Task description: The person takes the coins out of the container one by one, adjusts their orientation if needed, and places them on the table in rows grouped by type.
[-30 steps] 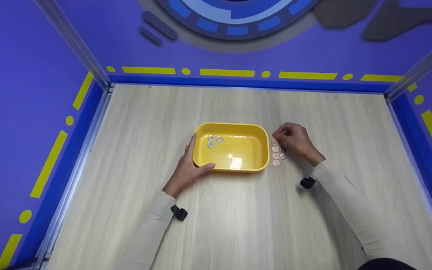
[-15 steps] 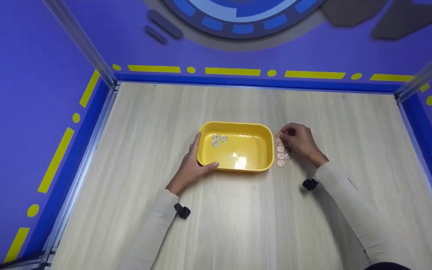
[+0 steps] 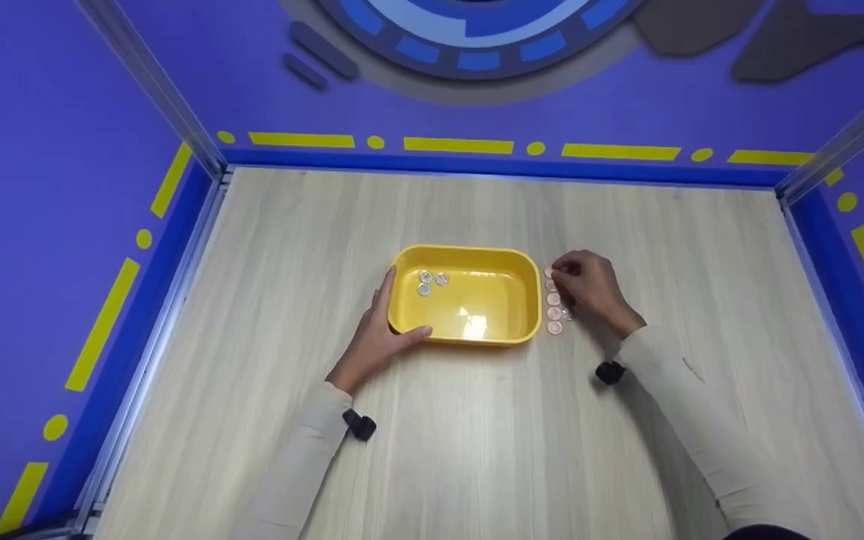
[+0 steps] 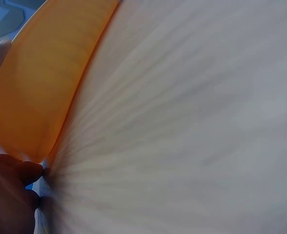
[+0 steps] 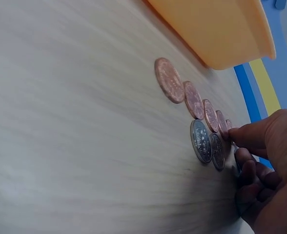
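Note:
A yellow plastic tub [image 3: 507, 330] stands on the table with 3 silver coins [image 3: 424, 289] inside, towards its far left. My left hand [image 3: 376, 337] grips the tub's left end, its thumb along the near rim. Beside the tub's right end, several copper coins [image 3: 554, 313] form a row running away from me. At the far end of that row my right hand [image 3: 589, 285] holds the last copper coin [image 3: 549, 272] between thumb and fingertips, level with the row. Two silver coins [image 5: 201, 141] lie next to the copper row, partly hidden under the right hand in the head view.
The pale wood-grain table [image 3: 432, 450] is bounded by blue-purple walls [image 3: 477, 112] at the back and both sides. Metal rails [image 3: 154, 322] run along the table's side edges. Each wrist carries a small black camera [image 3: 359, 425].
The copper coin in my right fingers has come down level at the far end of the row. The left hand and the tub have stayed in place; the head view shifted slightly.

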A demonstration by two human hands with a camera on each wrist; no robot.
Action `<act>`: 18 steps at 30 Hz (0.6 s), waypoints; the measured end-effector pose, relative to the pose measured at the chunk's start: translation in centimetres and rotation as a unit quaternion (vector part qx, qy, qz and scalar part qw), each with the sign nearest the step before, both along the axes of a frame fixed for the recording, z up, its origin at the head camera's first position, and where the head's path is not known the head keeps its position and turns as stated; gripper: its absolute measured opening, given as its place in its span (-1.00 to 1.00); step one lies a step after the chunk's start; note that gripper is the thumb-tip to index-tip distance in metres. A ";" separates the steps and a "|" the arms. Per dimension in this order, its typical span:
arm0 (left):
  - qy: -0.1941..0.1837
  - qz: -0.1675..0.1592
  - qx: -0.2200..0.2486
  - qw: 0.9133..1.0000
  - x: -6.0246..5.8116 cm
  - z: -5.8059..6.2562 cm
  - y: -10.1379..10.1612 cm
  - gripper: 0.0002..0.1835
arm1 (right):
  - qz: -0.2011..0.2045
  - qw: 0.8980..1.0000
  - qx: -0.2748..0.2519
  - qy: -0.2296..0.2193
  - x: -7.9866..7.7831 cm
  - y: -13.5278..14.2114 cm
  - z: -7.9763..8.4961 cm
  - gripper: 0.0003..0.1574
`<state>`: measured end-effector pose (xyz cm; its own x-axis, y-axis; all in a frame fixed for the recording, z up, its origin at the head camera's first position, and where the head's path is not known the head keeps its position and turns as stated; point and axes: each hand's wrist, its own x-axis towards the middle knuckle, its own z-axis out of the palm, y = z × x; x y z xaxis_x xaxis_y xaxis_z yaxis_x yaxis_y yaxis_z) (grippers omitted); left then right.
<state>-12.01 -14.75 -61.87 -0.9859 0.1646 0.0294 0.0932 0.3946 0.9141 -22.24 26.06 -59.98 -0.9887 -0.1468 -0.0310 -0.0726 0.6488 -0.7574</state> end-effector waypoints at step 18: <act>0.004 0.001 -0.001 1.000 0.1 -0.1 -0.1 0.41 | 0.018 0.998 -0.032 0.053 1.1 -1.0 3.1 -0.77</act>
<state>-11.95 -14.84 -61.98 -0.9861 0.1623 0.0365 0.0991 0.3970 0.9124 -21.10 25.02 -56.84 -0.9800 -0.1803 0.0842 -0.1767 0.5943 -0.7846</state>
